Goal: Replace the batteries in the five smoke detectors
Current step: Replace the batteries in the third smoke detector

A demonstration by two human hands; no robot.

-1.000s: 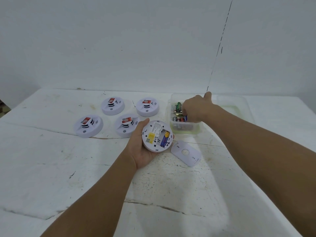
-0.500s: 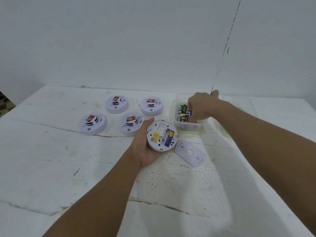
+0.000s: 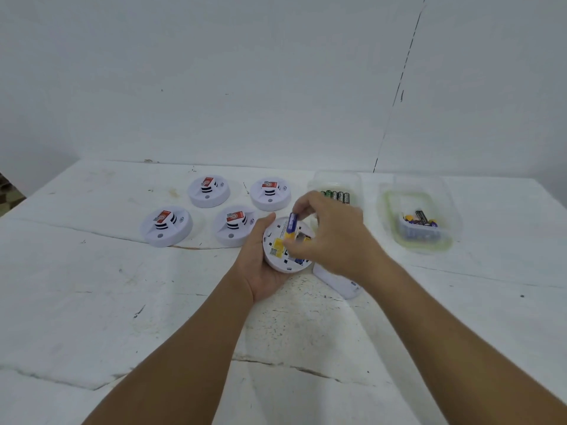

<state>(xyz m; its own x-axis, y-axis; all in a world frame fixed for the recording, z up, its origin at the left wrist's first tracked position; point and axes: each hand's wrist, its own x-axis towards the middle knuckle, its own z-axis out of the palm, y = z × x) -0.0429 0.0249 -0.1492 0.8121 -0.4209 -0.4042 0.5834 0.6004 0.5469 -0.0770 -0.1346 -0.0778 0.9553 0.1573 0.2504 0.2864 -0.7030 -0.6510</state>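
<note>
The left hand (image 3: 260,265) cupped an upturned smoke detector (image 3: 283,246) just above the white surface (image 3: 122,302), its grip curled round the rim. The right hand (image 3: 334,237) pinched a blue and yellow battery (image 3: 291,226) over the open back. A white cover (image 3: 340,282) lay just beside. Farther off sat four smoke detectors (image 3: 167,227) and two clear tubs (image 3: 420,216) holding batteries.

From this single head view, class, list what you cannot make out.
- Battery compartment of the held smoke detector: covered by the right hand.
- Loose cover plate: mostly under that hand's wrist.
- Battery label: blurred.
- Far container contents: too small to sort.
</note>
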